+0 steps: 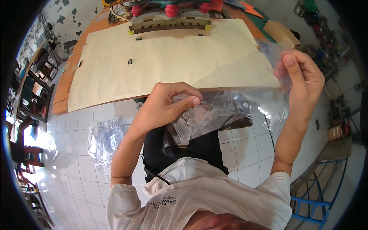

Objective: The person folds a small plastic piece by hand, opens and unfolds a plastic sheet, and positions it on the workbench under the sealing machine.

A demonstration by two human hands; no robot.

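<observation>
Head view: left hand (174, 101) pinches clear plastic film (234, 105) between thumb and fingers at the table's (61, 101) near edge; right hand (301, 74) grips the film's other end beside the table's near right corner. Slack film sags below the table's near edge. Risks noted: uneven pull could tear it; a loose pinch could drop it; the table's edge could snag its folds.

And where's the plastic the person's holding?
The clear plastic film is right of centre in the head view, between left hand and right hand, by the table.
</observation>
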